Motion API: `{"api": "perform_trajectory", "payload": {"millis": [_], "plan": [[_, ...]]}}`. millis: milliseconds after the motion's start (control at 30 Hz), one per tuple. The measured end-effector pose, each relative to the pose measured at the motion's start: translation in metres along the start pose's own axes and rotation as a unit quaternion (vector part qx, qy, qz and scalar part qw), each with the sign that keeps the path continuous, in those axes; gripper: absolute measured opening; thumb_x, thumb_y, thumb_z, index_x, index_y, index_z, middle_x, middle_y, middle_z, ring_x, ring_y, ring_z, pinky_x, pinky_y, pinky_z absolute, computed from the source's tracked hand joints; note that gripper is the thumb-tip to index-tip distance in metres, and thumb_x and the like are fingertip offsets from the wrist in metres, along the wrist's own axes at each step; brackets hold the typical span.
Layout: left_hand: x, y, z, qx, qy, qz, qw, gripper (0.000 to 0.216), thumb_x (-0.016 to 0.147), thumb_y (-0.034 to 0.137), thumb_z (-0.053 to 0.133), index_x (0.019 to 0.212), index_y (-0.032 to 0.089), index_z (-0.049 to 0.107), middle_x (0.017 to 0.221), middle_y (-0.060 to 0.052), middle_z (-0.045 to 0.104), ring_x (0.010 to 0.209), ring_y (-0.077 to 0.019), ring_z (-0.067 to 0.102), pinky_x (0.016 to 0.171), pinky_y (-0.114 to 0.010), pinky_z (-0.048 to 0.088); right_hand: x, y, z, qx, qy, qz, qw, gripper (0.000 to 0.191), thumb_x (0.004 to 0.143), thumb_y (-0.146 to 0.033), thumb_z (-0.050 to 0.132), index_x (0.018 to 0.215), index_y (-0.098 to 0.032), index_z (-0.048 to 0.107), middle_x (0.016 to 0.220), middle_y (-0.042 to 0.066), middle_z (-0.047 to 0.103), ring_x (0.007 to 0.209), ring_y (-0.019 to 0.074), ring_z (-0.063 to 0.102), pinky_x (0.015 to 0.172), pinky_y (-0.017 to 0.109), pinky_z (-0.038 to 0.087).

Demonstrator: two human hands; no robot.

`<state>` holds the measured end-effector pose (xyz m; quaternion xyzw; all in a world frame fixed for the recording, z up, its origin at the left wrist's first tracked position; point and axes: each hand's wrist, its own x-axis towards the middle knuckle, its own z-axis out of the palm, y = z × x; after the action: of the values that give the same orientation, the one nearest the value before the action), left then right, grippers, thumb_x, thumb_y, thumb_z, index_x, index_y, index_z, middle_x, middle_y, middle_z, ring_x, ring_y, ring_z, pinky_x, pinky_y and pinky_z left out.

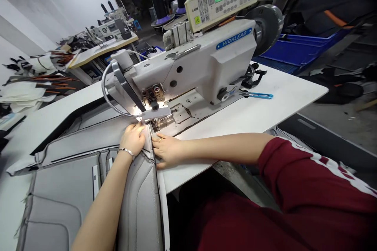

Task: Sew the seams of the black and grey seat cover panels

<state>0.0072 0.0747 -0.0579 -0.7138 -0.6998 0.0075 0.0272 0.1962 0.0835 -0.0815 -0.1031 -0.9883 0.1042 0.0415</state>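
Grey padded seat cover [88, 172] is laid flat on the white table [265, 106], with its long side running from the near edge up toward the needle of the sewing machine [206, 59]. One seam ridge is seen between two hands. The left hand [133, 138] is pressed flat on the cover, fingers together, with one silver bracelet [126, 151] worn at the wrist. The right hand [166, 150] is laid flat just beside the seam, fingers spread a little. One pair of blue-handled scissors [259, 95] is left near the machine.
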Motion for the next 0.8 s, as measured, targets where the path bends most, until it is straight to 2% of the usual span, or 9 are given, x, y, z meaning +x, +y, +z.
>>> {"api": "perform_trajectory", "payload": {"millis": [100, 233, 333, 533, 600, 667, 733, 800], "plan": [[0.006, 0.007, 0.002, 0.004, -0.002, 0.022, 1.000, 0.046, 0.087, 0.022, 0.037, 0.124, 0.013, 0.063, 0.139, -0.006, 0.055, 0.130, -0.0293, 0.040, 0.112, -0.042, 0.035, -0.011, 0.003, -0.001, 0.000, 0.007, 0.004, 1.000, 0.068, 0.088, -0.057, 0.051, 0.130, -0.003, 0.055, 0.136, 0.024, 0.048, 0.138, 0.0354, 0.031, 0.117, 0.053, 0.017], [0.004, 0.016, 0.009, -0.005, 0.019, 0.063, 0.998, 0.046, 0.088, 0.025, 0.038, 0.127, 0.020, 0.062, 0.142, -0.002, 0.051, 0.127, -0.0283, 0.044, 0.111, -0.043, 0.038, -0.029, 0.001, 0.004, -0.009, 0.047, -0.012, 0.999, 0.067, 0.087, -0.060, 0.052, 0.127, -0.008, 0.058, 0.132, 0.023, 0.051, 0.135, 0.0377, 0.036, 0.115, 0.053, 0.021], [0.004, 0.019, 0.014, -0.025, 0.041, 0.058, 0.997, 0.043, 0.087, 0.026, 0.041, 0.122, 0.022, 0.065, 0.138, -0.002, 0.056, 0.125, -0.0278, 0.046, 0.108, -0.042, 0.041, -0.034, -0.001, 0.005, -0.006, 0.054, -0.011, 0.998, 0.064, 0.087, -0.060, 0.051, 0.123, -0.009, 0.061, 0.129, 0.023, 0.052, 0.132, 0.0379, 0.038, 0.114, 0.054, 0.022], [-0.007, 0.034, 0.014, -0.037, 0.072, 0.067, 0.994, 0.039, 0.085, 0.023, 0.041, 0.110, 0.016, 0.069, 0.133, -0.011, 0.059, 0.119, -0.0276, 0.054, 0.103, -0.042, 0.046, -0.036, -0.009, 0.005, -0.023, 0.057, -0.005, 0.998, 0.059, 0.084, -0.056, 0.056, 0.116, -0.008, 0.065, 0.121, 0.022, 0.056, 0.128, 0.0367, 0.042, 0.114, 0.052, 0.025], [-0.011, 0.037, 0.013, -0.034, 0.078, 0.065, 0.994, 0.039, 0.085, 0.024, 0.041, 0.109, 0.015, 0.069, 0.129, -0.013, 0.060, 0.116, -0.0287, 0.054, 0.102, -0.043, 0.046, -0.045, -0.018, 0.005, -0.024, 0.080, 0.009, 0.996, 0.054, 0.084, -0.053, 0.057, 0.114, -0.008, 0.066, 0.121, 0.024, 0.056, 0.126, 0.0372, 0.044, 0.111, 0.052, 0.029], [-0.013, 0.038, 0.014, -0.037, 0.087, 0.058, 0.994, 0.040, 0.085, 0.026, 0.041, 0.110, 0.015, 0.069, 0.123, -0.014, 0.062, 0.112, -0.0292, 0.056, 0.099, -0.043, 0.047, -0.061, -0.031, 0.007, -0.032, 0.127, 0.027, 0.991, 0.040, 0.086, -0.041, 0.057, 0.109, -0.009, 0.066, 0.128, 0.027, 0.051, 0.127, 0.0385, 0.044, 0.107, 0.055, 0.032], [-0.013, 0.038, 0.015, -0.040, 0.093, 0.054, 0.993, 0.040, 0.085, 0.027, 0.041, 0.110, 0.016, 0.070, 0.116, -0.013, 0.064, 0.106, -0.0290, 0.058, 0.095, -0.043, 0.049, -0.081, -0.048, 0.011, -0.042, 0.177, -0.012, 0.983, 0.025, 0.085, -0.028, 0.056, 0.102, -0.012, 0.067, 0.140, 0.027, 0.042, 0.132, 0.0396, 0.040, 0.107, 0.058, 0.032], [-0.013, 0.039, 0.015, -0.040, 0.098, 0.056, 0.993, 0.039, 0.085, 0.027, 0.041, 0.109, 0.017, 0.070, 0.111, -0.013, 0.064, 0.102, -0.0286, 0.059, 0.092, -0.043, 0.050, -0.095, -0.065, 0.015, -0.037, 0.209, -0.138, 0.968, 0.017, 0.084, -0.025, 0.057, 0.097, -0.018, 0.066, 0.148, 0.017, 0.038, 0.137, 0.0357, 0.034, 0.111, 0.057, 0.028]]}}
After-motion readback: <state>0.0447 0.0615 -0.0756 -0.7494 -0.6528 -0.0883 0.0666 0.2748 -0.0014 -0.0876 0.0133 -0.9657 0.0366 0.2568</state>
